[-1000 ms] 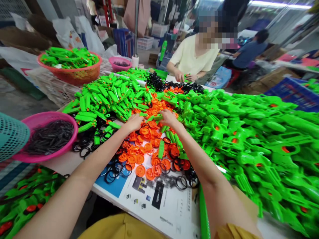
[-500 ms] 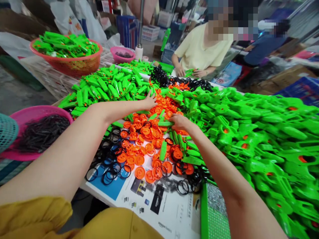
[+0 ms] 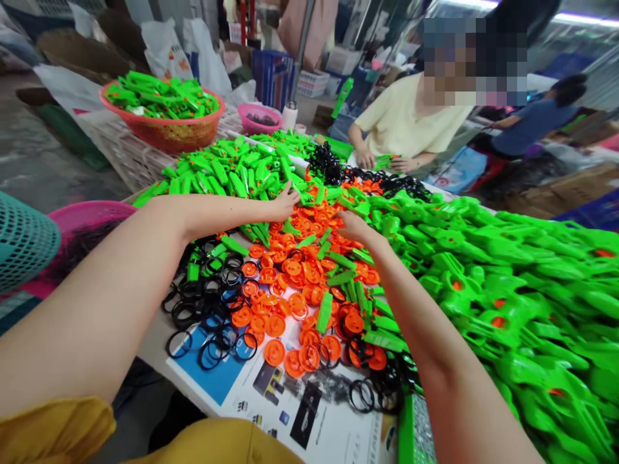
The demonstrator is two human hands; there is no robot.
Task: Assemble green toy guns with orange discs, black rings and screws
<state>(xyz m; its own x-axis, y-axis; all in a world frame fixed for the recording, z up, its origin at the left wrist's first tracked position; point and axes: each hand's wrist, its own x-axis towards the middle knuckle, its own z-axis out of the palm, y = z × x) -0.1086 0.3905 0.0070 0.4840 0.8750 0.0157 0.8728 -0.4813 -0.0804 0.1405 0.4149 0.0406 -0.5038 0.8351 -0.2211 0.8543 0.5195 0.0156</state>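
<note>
My left hand (image 3: 286,203) reaches over the meeting edge of the long green parts (image 3: 225,171) and the orange discs (image 3: 302,264); its fingers are apart and nothing shows in it. My right hand (image 3: 349,225) is at the far right of the orange discs, beside the heap of large green shells (image 3: 503,258); its fingertips are blurred among the parts, so a hold cannot be made out. Several loose green pieces (image 3: 325,312) lie on the discs. Black rings (image 3: 213,316) are spread at the left, and more black rings (image 3: 362,394) lie near the front right.
An orange basket (image 3: 164,129) of green parts stands back left, near a small pink bowl (image 3: 260,119). A pink basin (image 3: 91,209) and teal basket (image 3: 26,245) are at left. Across the table, a person in a yellow top (image 3: 411,116) handles green parts. A green tray (image 3: 406,428) sits front right.
The view has shifted, so the scene sits further right and lower. My right hand has moved away from the green piece it was touching, further back over the discs. My left hand stays near the green pile.
</note>
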